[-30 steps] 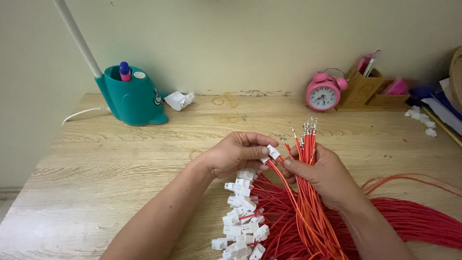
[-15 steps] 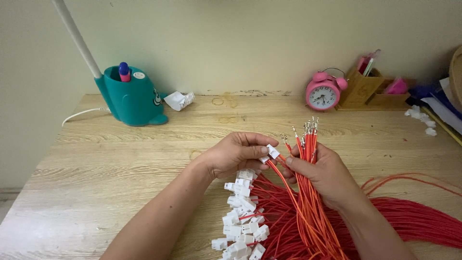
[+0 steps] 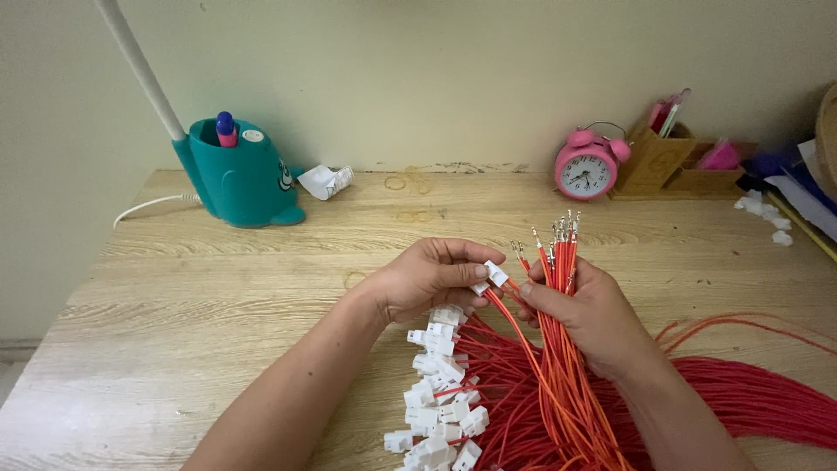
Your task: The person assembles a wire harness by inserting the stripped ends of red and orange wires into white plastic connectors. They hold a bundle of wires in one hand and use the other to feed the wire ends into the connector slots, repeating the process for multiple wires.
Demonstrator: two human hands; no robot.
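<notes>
Head camera, looking down at a pale wooden table (image 3: 174,349). Nearest the edge, a heap of small white plastic plugs (image 3: 440,410) lies on the wood, each fixed to a red wire, and a thick spread of red wires (image 3: 741,406) runs off to the right.

Just above the heap, the left hand (image 3: 423,279) is closed narrowly, thumb and forefinger pinching one white plug (image 3: 495,275). A single red wire (image 3: 514,327) leads down from that plug to the pile below. Just beside it, the right hand (image 3: 584,314) is curled around an upright bunch of red wires (image 3: 562,270), whose bare metal tips (image 3: 562,228) stand up above the fingers. The thumb of the right hand lies close to the pinched plug; whether they touch cannot be told.

Farther back, on the left, a teal pen pot (image 3: 240,179) stands with a white lamp arm (image 3: 139,65) rising past it and a crumpled white paper (image 3: 324,180) beside it. On the right near the wall sit a pink alarm clock (image 3: 588,170) and a wooden desk organiser (image 3: 671,161).
</notes>
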